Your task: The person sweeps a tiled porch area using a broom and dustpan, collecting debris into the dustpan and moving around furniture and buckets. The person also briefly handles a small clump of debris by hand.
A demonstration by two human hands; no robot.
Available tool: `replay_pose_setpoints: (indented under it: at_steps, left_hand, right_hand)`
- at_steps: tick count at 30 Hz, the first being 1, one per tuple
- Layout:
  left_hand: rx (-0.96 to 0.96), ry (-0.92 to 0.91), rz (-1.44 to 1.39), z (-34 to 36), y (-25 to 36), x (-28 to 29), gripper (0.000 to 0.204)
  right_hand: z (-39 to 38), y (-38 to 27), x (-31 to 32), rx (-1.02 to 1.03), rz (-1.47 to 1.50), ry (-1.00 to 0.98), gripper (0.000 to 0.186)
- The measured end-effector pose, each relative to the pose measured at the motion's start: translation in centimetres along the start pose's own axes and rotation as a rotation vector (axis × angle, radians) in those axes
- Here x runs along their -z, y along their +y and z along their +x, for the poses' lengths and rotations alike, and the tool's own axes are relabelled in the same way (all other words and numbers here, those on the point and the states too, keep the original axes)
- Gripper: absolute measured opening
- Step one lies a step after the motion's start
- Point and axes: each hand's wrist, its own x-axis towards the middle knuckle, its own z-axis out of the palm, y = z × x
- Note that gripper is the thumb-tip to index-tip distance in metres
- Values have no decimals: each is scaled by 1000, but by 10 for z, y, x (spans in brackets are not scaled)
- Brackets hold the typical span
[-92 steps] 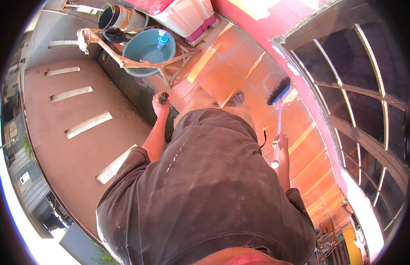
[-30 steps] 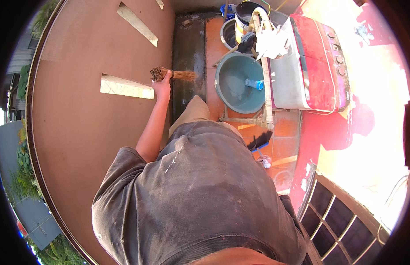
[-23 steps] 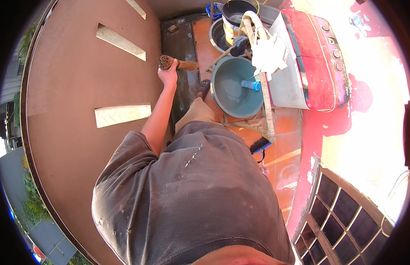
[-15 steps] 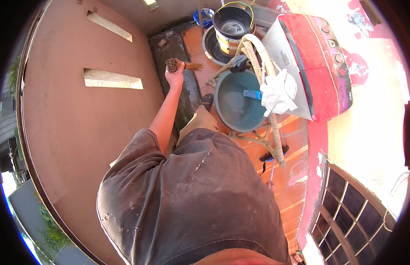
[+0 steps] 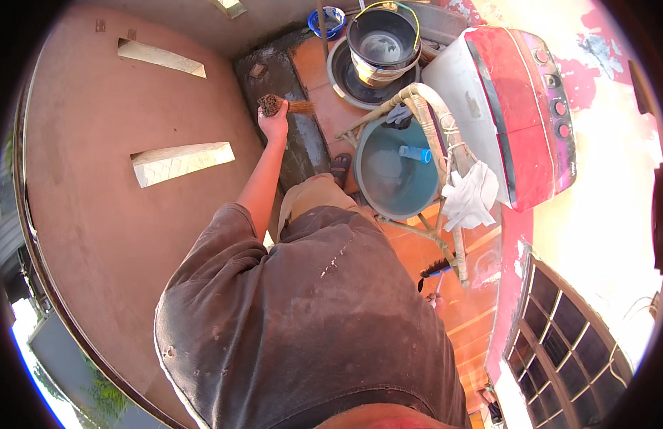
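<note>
My left hand (image 5: 275,127) is closed around a stick broom (image 5: 300,107), a bundle of thin brown sticks whose cut ends face up. It is held out over the wet grey strip of floor along the wall. My right hand (image 5: 435,299) shows only in part past the edge of my shirt. Its fingers are closed on the thin pale handle of a brush (image 5: 436,268) with a blue head and black bristles. That brush is low over the orange tiles, near the foot of a rattan frame.
A grey-green basin (image 5: 388,179) holds water and a blue-topped clear tube (image 5: 416,154). Around it stands the rattan frame (image 5: 435,118), with a white cloth (image 5: 471,194) hanging on it. Beyond are a black bucket (image 5: 381,43), a blue bowl (image 5: 328,23) and a red-topped washing machine (image 5: 521,114).
My left hand with the stick broom has shifted slightly left. The brush in my right hand has moved a little lower in view. The whole view has tilted slightly.
</note>
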Motion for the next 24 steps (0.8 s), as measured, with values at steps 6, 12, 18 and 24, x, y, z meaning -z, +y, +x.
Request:
replay_pose_setpoints:
  at_steps: [6, 12, 18, 24]
  left_hand:
    - [3, 45, 28, 4, 22, 20, 36]
    - [-26, 56, 26, 28, 30, 26, 35]
    - [-110, -17, 11, 95, 46, -32, 30]
    - [-137, -237, -128, 201, 54, -149, 30]
  right_hand:
    - [12, 47, -70, 96, -303, -39, 19]
    - [2, 61, -147, 51, -166, 36, 13]
    - [0, 66, -175, 6, -125, 87, 12]
    - [-16, 86, -239, -14, 0, 184, 13]
